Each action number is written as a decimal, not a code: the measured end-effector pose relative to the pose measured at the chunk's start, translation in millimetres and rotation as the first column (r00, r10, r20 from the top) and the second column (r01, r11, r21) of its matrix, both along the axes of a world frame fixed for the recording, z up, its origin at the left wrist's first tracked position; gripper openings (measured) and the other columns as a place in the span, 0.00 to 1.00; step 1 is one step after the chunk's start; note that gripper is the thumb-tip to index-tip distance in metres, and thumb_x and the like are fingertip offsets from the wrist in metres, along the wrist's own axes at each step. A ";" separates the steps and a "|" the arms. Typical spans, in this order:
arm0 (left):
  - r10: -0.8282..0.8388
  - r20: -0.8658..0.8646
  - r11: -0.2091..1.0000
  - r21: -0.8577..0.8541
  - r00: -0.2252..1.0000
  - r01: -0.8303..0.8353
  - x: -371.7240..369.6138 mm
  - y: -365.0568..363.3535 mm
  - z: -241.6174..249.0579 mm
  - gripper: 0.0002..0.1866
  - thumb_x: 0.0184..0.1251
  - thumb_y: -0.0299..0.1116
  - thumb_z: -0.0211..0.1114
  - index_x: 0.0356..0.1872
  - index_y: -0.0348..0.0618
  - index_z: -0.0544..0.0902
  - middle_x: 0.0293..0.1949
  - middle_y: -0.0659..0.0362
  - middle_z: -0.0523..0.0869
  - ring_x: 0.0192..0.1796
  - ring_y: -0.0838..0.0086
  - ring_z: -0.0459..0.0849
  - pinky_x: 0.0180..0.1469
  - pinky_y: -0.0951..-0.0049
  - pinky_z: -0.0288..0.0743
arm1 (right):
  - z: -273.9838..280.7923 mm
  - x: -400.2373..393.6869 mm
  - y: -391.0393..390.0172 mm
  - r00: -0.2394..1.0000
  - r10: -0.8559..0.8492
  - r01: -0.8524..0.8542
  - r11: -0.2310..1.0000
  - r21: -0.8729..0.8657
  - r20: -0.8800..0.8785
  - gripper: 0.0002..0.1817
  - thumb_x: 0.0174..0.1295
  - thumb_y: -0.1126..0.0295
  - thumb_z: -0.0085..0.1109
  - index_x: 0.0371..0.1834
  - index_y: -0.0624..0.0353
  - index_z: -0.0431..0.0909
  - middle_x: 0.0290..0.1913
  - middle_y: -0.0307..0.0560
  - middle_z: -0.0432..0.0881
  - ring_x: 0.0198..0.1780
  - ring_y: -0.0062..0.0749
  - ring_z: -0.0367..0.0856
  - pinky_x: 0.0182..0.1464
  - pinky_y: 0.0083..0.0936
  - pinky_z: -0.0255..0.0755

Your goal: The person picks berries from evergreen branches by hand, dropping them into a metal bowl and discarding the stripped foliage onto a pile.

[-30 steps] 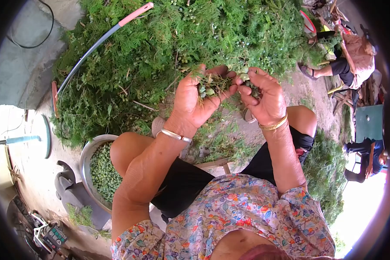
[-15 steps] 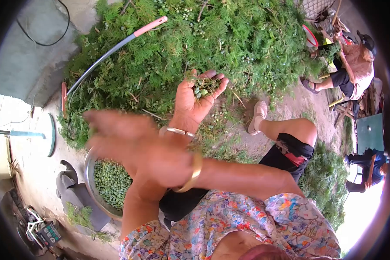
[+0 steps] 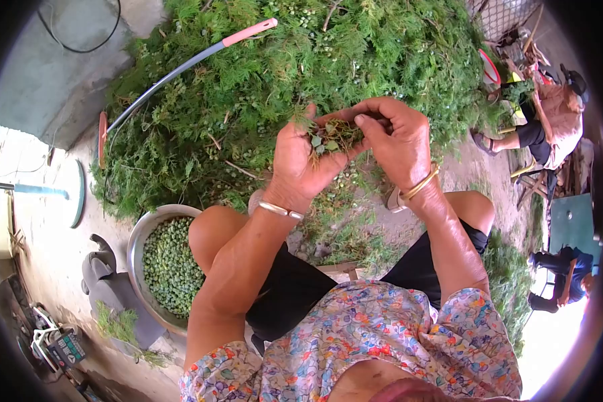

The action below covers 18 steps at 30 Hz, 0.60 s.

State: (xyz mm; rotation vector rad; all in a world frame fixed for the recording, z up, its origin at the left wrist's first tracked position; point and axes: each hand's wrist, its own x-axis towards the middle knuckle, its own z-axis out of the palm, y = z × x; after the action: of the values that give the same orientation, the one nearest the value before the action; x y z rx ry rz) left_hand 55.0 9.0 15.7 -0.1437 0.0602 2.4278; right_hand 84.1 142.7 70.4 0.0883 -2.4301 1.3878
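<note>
My left hand (image 3: 305, 157), with a silver bracelet on its wrist, is cupped around a small clump of green berries and twiggy bits (image 3: 331, 139). Close against the clump's right side is my right hand (image 3: 398, 141), a gold bracelet on its wrist. Its thumb and fingers are drawn together at the clump; what they pinch is too small to make out. A large heap of green branches with pale berries (image 3: 248, 87) lies beyond both hands. Beside my left knee stands a metal basin (image 3: 135, 258) full of green berries (image 3: 173, 268).
A curved tube with pink ends (image 3: 181, 69) lies on the heap. At left are a fan base (image 3: 77, 194) and a grey object (image 3: 117, 305). One person (image 3: 559, 117) sits at the upper right, another (image 3: 566, 275) at the far right.
My right hand has moved from over the basin side, across my left forearm, to the clump. My left hand still cups the clump. The basin is now uncovered.
</note>
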 end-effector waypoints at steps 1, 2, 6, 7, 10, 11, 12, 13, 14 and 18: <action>-0.023 -0.014 0.999 -0.025 1.000 0.022 0.9 2.3 0.8 0.25 0.73 0.46 0.42 0.46 0.29 0.76 0.45 0.45 0.81 0.50 0.54 0.79 0.57 0.48 0.71 | -0.5 -2.1 4.5 1.000 -0.005 0.005 1.000 0.000 0.001 0.05 0.52 0.78 0.59 0.32 0.63 0.80 0.26 0.47 0.81 0.25 0.28 0.79 0.29 0.24 0.73; -0.040 -0.040 0.999 -0.036 0.998 0.039 1.1 4.3 -1.6 0.24 0.73 0.45 0.44 0.44 0.30 0.76 0.43 0.47 0.81 0.49 0.56 0.80 0.56 0.48 0.72 | -1.1 -3.7 7.7 0.998 0.056 -0.052 0.990 0.129 -0.032 0.05 0.51 0.78 0.59 0.32 0.62 0.81 0.25 0.47 0.80 0.25 0.33 0.79 0.30 0.26 0.73; -0.054 -0.027 0.998 0.044 0.998 0.055 0.6 7.6 -15.4 0.21 0.72 0.44 0.47 0.41 0.32 0.76 0.42 0.49 0.81 0.46 0.58 0.80 0.54 0.50 0.74 | -6.9 -2.7 9.2 0.983 0.183 -0.172 0.936 0.307 -0.007 0.08 0.49 0.78 0.60 0.34 0.60 0.82 0.26 0.48 0.78 0.28 0.38 0.79 0.31 0.30 0.73; -0.040 -0.017 0.999 -0.034 0.999 0.039 0.8 10.7 -13.9 0.20 0.72 0.44 0.48 0.40 0.34 0.76 0.41 0.50 0.82 0.45 0.59 0.81 0.52 0.51 0.75 | -9.1 -2.9 10.2 0.973 0.232 -0.210 0.905 0.369 -0.015 0.10 0.49 0.80 0.60 0.35 0.61 0.82 0.27 0.47 0.79 0.28 0.33 0.79 0.31 0.27 0.72; -0.063 -0.041 0.998 -0.034 0.997 0.062 -2.6 11.5 -29.4 0.17 0.72 0.42 0.47 0.41 0.36 0.76 0.41 0.52 0.81 0.45 0.61 0.80 0.52 0.54 0.75 | -9.2 -3.9 12.7 0.975 0.218 -0.217 0.883 0.417 0.045 0.10 0.48 0.78 0.59 0.36 0.61 0.81 0.29 0.51 0.79 0.30 0.43 0.80 0.33 0.31 0.73; -0.099 -0.081 0.994 0.046 0.992 0.103 -3.0 11.5 -36.8 0.17 0.72 0.41 0.46 0.43 0.38 0.76 0.41 0.53 0.81 0.46 0.61 0.79 0.53 0.54 0.74 | -9.2 -3.6 13.5 0.976 0.209 -0.217 0.865 0.452 0.069 0.10 0.49 0.78 0.58 0.36 0.62 0.81 0.29 0.52 0.79 0.31 0.44 0.80 0.34 0.32 0.73; -0.101 -0.079 0.993 0.046 0.992 0.105 -1.1 12.4 -31.7 0.17 0.72 0.41 0.46 0.43 0.38 0.76 0.41 0.53 0.81 0.46 0.61 0.79 0.53 0.54 0.74 | -8.4 -2.6 13.9 0.976 0.207 -0.216 0.866 0.452 0.070 0.10 0.49 0.78 0.58 0.36 0.62 0.81 0.29 0.52 0.79 0.31 0.44 0.80 0.34 0.32 0.73; -0.096 -0.060 0.995 0.013 0.994 0.097 1.7 13.9 -25.5 0.15 0.71 0.41 0.48 0.43 0.40 0.75 0.40 0.53 0.81 0.45 0.62 0.80 0.50 0.56 0.77 | -7.3 -1.6 14.1 0.975 0.209 -0.222 0.862 0.455 0.079 0.09 0.48 0.77 0.58 0.34 0.60 0.80 0.29 0.52 0.79 0.32 0.47 0.79 0.36 0.37 0.73; -0.090 -0.041 0.996 -0.020 0.995 0.089 3.7 15.0 -20.4 0.13 0.70 0.40 0.51 0.43 0.42 0.74 0.39 0.53 0.81 0.44 0.63 0.81 0.47 0.58 0.79 | -7.1 -0.7 14.2 0.973 0.212 -0.229 0.859 0.458 0.088 0.07 0.48 0.76 0.57 0.32 0.59 0.80 0.28 0.52 0.78 0.33 0.51 0.78 0.38 0.42 0.73; -0.070 0.019 0.993 -0.090 0.997 0.072 5.9 18.1 -20.1 0.12 0.70 0.39 0.50 0.47 0.46 0.72 0.40 0.53 0.81 0.44 0.62 0.81 0.48 0.55 0.79 | -9.3 0.7 18.5 0.973 0.224 -0.223 0.850 0.477 0.055 0.08 0.47 0.76 0.57 0.33 0.60 0.79 0.29 0.53 0.78 0.33 0.52 0.78 0.38 0.42 0.73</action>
State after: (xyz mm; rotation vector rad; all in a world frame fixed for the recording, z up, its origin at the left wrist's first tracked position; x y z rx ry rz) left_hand 60.9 27.1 -4.4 -0.1984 0.1658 2.3536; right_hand 84.8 161.2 61.2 0.5083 -2.7780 0.8205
